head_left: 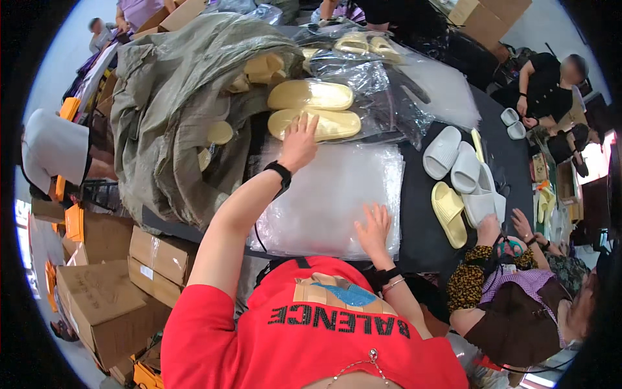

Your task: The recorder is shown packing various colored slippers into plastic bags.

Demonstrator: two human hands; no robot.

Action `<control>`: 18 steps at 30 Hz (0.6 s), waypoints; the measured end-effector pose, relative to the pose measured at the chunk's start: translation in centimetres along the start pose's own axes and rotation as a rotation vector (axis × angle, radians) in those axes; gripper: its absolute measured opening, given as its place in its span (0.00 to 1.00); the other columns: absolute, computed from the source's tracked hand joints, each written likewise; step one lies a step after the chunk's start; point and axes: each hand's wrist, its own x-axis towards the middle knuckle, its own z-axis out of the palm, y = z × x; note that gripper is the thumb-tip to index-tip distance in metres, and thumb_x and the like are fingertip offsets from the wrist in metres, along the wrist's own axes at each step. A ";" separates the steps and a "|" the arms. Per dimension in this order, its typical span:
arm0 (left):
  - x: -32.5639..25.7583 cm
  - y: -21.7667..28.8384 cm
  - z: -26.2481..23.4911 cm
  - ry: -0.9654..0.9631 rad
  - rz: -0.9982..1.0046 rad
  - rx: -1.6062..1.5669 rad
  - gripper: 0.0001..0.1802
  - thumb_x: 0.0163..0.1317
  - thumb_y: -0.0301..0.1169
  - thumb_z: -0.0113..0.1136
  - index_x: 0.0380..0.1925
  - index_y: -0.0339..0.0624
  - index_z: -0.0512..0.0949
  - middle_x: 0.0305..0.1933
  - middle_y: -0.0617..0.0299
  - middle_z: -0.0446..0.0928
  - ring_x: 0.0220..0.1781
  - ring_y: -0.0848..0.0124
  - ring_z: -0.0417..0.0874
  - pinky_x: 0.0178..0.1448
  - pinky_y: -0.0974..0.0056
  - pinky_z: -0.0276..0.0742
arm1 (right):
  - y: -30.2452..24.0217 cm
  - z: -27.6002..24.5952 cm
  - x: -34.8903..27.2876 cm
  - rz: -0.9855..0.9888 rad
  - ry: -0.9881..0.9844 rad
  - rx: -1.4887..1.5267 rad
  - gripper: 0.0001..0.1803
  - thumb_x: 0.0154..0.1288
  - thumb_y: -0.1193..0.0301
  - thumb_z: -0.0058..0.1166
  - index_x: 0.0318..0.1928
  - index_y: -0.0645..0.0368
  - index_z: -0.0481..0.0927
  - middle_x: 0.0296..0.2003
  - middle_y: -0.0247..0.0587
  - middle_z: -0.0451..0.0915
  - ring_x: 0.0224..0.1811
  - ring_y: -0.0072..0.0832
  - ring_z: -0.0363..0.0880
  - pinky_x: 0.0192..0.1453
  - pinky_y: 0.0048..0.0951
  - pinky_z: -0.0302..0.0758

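My left hand (299,144) reaches forward with its fingers stretched out over the nearer of two pale yellow slippers (340,125), touching its top. The other yellow slipper (311,95) lies just behind it, sole-like face up and shiny. Beneath my left wrist is a stack of clear plastic bags (317,201) on the dark table. My right hand (374,230) rests with fingers spread on the stack's right side, holding nothing. To the left, a large grey-green woven sack (172,117) gapes toward me, with more yellow slippers (220,133) inside.
White slippers (442,152) and a yellow slipper (448,214) lie on the dark table (421,253) to the right. A co-worker's hand (489,230) is beside them. More clear bags (440,91) lie farther back. Cardboard boxes (107,311) stand at left; other people work around.
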 end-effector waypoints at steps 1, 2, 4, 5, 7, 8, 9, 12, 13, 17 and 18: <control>1.1 0.6 0.9 -0.006 0.045 0.024 0.40 0.45 0.29 0.59 0.61 0.49 0.57 0.62 0.47 0.58 0.63 0.47 0.58 0.62 0.45 0.58 | 0.3 0.2 -0.2 0.006 0.003 -0.021 0.29 0.53 0.64 0.54 0.57 0.53 0.68 0.62 0.49 0.56 0.68 0.48 0.44 0.68 0.55 0.39; 2.0 1.1 1.8 -0.011 0.089 0.049 0.41 0.45 0.30 0.59 0.62 0.51 0.56 0.62 0.48 0.57 0.64 0.47 0.57 0.63 0.44 0.57 | 0.6 0.2 -0.5 0.011 0.004 -0.042 0.28 0.54 0.64 0.54 0.57 0.53 0.68 0.62 0.48 0.56 0.68 0.48 0.44 0.68 0.55 0.38; 2.7 2.3 3.1 -0.058 0.079 0.098 0.40 0.46 0.32 0.56 0.63 0.57 0.57 0.60 0.50 0.60 0.59 0.51 0.62 0.57 0.47 0.61 | 1.4 0.0 -1.3 0.061 -0.105 -0.039 0.28 0.54 0.63 0.54 0.57 0.52 0.68 0.63 0.47 0.55 0.68 0.47 0.44 0.68 0.54 0.38; 2.9 2.7 3.4 -0.124 0.065 0.106 0.39 0.46 0.32 0.56 0.63 0.57 0.57 0.59 0.51 0.61 0.57 0.52 0.63 0.55 0.48 0.62 | 1.7 -0.1 -1.7 0.087 -0.156 -0.034 0.28 0.54 0.63 0.54 0.58 0.52 0.68 0.64 0.47 0.55 0.68 0.47 0.43 0.69 0.53 0.38; 2.6 2.2 4.9 -0.016 0.105 0.189 0.33 0.49 0.32 0.53 0.59 0.58 0.62 0.54 0.55 0.66 0.51 0.59 0.67 0.46 0.53 0.66 | 2.3 0.1 -1.9 0.067 -0.169 -0.033 0.29 0.54 0.62 0.54 0.58 0.51 0.67 0.65 0.46 0.54 0.69 0.46 0.43 0.69 0.52 0.38; 2.6 1.5 5.4 -0.016 0.130 0.214 0.31 0.50 0.32 0.52 0.58 0.57 0.63 0.53 0.56 0.67 0.50 0.59 0.68 0.45 0.53 0.66 | 2.4 0.2 -1.9 0.058 -0.177 -0.028 0.29 0.54 0.61 0.54 0.58 0.51 0.67 0.65 0.46 0.53 0.69 0.45 0.43 0.69 0.51 0.39; 2.7 0.8 5.7 -0.015 0.153 0.239 0.29 0.50 0.31 0.52 0.57 0.57 0.64 0.52 0.57 0.68 0.50 0.60 0.68 0.44 0.53 0.67 | 2.5 0.2 -1.8 0.062 -0.179 -0.027 0.29 0.54 0.61 0.54 0.58 0.50 0.67 0.65 0.46 0.53 0.69 0.45 0.42 0.69 0.51 0.39; 3.5 0.7 4.2 0.049 0.206 0.227 0.14 0.53 0.32 0.51 0.42 0.52 0.72 0.42 0.60 0.75 0.42 0.62 0.74 0.38 0.55 0.70 | 2.2 0.2 -2.1 0.074 -0.173 -0.017 0.28 0.55 0.61 0.54 0.58 0.49 0.68 0.65 0.46 0.53 0.70 0.45 0.42 0.69 0.50 0.40; 3.8 -0.3 3.7 -0.046 0.165 0.191 0.11 0.54 0.32 0.51 0.38 0.51 0.73 0.39 0.61 0.76 0.41 0.61 0.76 0.38 0.55 0.70 | 2.2 0.4 -2.0 0.056 -0.175 -0.016 0.28 0.55 0.61 0.54 0.58 0.49 0.68 0.65 0.46 0.53 0.69 0.45 0.42 0.69 0.50 0.40; 5.7 -1.8 0.7 0.064 0.102 -0.091 0.05 0.57 0.32 0.50 0.27 0.45 0.74 0.31 0.59 0.77 0.37 0.58 0.78 0.38 0.57 0.71 | 2.7 0.9 -1.7 0.026 -0.150 -0.025 0.28 0.54 0.62 0.54 0.57 0.50 0.68 0.64 0.48 0.54 0.69 0.47 0.44 0.68 0.51 0.41; 6.4 -1.9 -0.6 0.102 0.098 -0.178 0.06 0.58 0.31 0.49 0.27 0.45 0.74 0.31 0.58 0.78 0.38 0.58 0.78 0.38 0.58 0.71 | 2.7 1.0 -1.7 0.019 -0.140 -0.025 0.28 0.54 0.62 0.54 0.57 0.50 0.68 0.64 0.48 0.55 0.68 0.47 0.45 0.68 0.51 0.42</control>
